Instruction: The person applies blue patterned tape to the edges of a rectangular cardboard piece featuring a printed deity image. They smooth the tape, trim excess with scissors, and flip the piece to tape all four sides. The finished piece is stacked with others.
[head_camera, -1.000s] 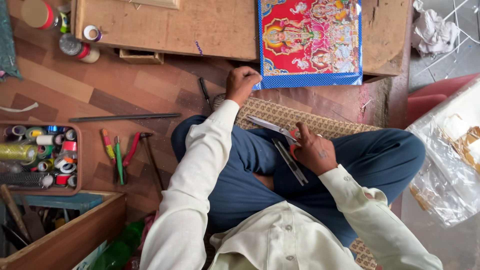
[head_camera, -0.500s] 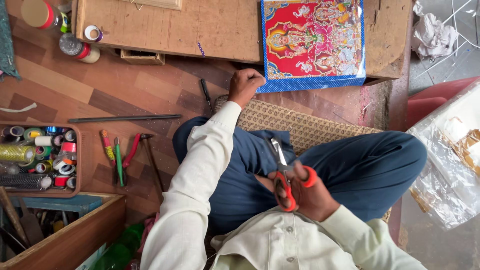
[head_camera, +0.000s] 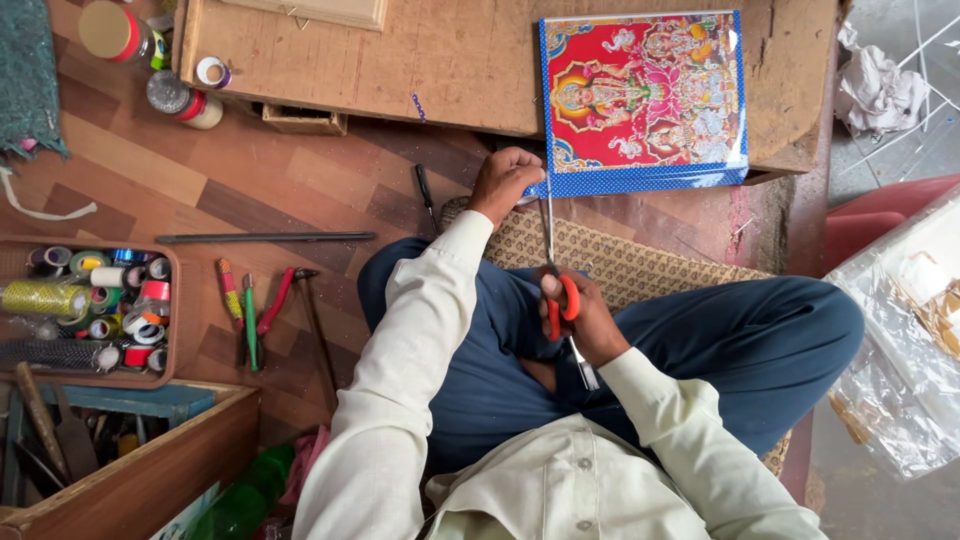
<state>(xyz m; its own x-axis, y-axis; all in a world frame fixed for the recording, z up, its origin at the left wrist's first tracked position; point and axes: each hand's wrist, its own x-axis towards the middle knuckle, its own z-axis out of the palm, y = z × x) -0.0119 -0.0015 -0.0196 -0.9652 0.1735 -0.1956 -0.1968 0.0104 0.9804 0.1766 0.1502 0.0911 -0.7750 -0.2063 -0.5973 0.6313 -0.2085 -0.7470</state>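
The low wooden desk (head_camera: 450, 70) carries a red and blue picture (head_camera: 645, 100) overhanging its near edge. On the wood-patterned floor (head_camera: 150, 180) lie a long metal rod (head_camera: 265, 238), pliers (head_camera: 268, 310), a hammer (head_camera: 315, 330), a tray of tape rolls (head_camera: 90, 310) and a woven mat (head_camera: 620, 265).

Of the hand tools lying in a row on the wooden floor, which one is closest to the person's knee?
The hammer, at the right end of the row. The red-handled pliers, green tool and multicoloured tool all lie farther left, towards the tray of tape rolls.
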